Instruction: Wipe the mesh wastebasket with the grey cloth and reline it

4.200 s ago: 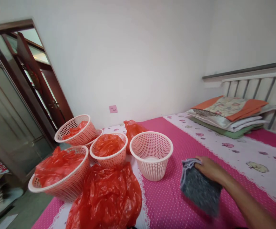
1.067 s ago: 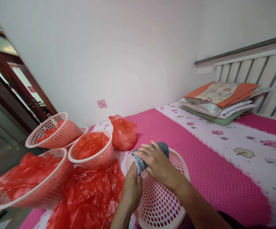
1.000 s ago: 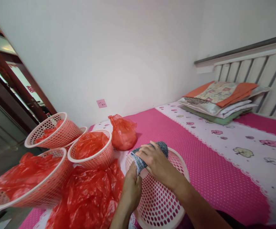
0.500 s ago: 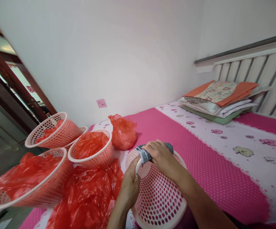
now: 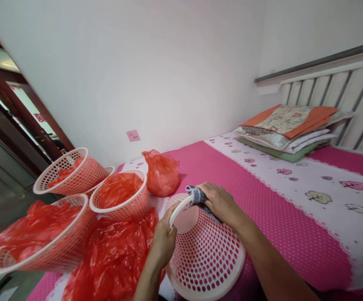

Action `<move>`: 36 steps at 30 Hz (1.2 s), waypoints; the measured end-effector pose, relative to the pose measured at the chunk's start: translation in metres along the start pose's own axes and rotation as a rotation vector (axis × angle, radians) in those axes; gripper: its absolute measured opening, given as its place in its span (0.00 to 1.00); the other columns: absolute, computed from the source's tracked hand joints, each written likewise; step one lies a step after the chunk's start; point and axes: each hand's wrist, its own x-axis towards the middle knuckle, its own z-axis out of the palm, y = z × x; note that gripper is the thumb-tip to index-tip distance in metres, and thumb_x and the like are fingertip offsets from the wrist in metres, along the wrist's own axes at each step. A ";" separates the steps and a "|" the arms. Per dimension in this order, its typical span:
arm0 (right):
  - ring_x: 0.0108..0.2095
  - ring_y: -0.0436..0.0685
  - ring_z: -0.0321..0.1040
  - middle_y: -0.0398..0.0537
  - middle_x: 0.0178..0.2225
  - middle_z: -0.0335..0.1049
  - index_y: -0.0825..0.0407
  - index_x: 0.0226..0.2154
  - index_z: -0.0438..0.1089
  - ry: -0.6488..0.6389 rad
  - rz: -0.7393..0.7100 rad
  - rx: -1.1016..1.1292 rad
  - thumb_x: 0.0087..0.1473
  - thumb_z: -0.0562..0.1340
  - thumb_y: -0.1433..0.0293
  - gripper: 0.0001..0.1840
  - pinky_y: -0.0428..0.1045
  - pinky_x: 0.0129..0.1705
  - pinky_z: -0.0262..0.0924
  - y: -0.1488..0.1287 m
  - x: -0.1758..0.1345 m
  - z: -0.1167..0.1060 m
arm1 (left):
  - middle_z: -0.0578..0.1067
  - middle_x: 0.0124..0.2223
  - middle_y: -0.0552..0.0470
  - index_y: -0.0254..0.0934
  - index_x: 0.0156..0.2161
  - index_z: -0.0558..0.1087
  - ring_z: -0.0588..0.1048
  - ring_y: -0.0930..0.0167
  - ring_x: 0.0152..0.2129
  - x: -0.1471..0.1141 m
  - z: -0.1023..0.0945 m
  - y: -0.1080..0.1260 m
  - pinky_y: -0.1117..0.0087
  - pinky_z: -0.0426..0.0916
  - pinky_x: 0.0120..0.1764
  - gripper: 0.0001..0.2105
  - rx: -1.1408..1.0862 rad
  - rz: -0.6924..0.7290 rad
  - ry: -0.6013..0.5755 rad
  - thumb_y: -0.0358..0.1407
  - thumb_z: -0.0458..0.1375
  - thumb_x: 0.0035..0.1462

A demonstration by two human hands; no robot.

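Tilted in front of me is a pale pink perforated plastic basket (image 5: 208, 255). My left hand (image 5: 163, 234) grips its rim on the left side, thumb outside and fingers curled around the edge. A grey-and-white cloth (image 5: 196, 195) is folded over the rim, and my right hand (image 5: 217, 200) is closed on it, pressing it against the basket. Part of the cloth hangs down below my right fingers. Crumpled red plastic bags (image 5: 112, 255) lie just left of my left forearm.
Several similar baskets stand at the left, including one lined with a red bag (image 5: 121, 190). A tied red plastic bag (image 5: 161, 173) sits by the wall. Folded bedding (image 5: 289, 127) is stacked at the right on the pink bedspread (image 5: 262, 213), near a white radiator (image 5: 334, 90).
My right hand has slid slightly right along the rim with the cloth. My left hand has shifted a little left and down, and the basket has turned slightly.
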 end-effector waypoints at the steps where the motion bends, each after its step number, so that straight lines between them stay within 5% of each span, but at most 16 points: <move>1: 0.51 0.61 0.71 0.52 0.48 0.76 0.50 0.53 0.70 0.002 0.010 0.009 0.62 0.60 0.81 0.19 0.55 0.52 0.61 0.001 0.000 0.000 | 0.76 0.65 0.45 0.38 0.62 0.74 0.70 0.60 0.66 0.000 -0.002 -0.001 0.52 0.55 0.71 0.35 -0.003 -0.006 0.006 0.24 0.51 0.47; 18: 0.41 0.59 0.70 0.47 0.39 0.72 0.49 0.37 0.66 0.061 0.086 0.130 0.62 0.64 0.74 0.06 0.52 0.44 0.62 0.018 -0.006 0.002 | 0.83 0.56 0.46 0.38 0.54 0.80 0.77 0.57 0.57 0.007 -0.026 -0.007 0.52 0.62 0.67 0.29 -0.011 -0.033 0.085 0.29 0.53 0.44; 29: 0.46 0.63 0.75 0.53 0.46 0.76 0.50 0.48 0.70 0.102 0.221 0.188 0.63 0.65 0.65 0.12 0.54 0.47 0.65 0.054 -0.016 0.023 | 0.84 0.53 0.43 0.35 0.52 0.79 0.78 0.54 0.54 0.010 -0.037 -0.017 0.53 0.67 0.62 0.25 -0.079 -0.099 0.158 0.34 0.58 0.46; 36: 0.45 0.65 0.77 0.57 0.45 0.79 0.52 0.48 0.70 0.092 0.332 0.202 0.64 0.64 0.61 0.15 0.55 0.45 0.66 0.068 -0.020 0.036 | 0.83 0.55 0.42 0.35 0.55 0.78 0.78 0.54 0.57 0.011 -0.047 -0.043 0.50 0.67 0.63 0.26 -0.222 -0.150 0.271 0.34 0.61 0.47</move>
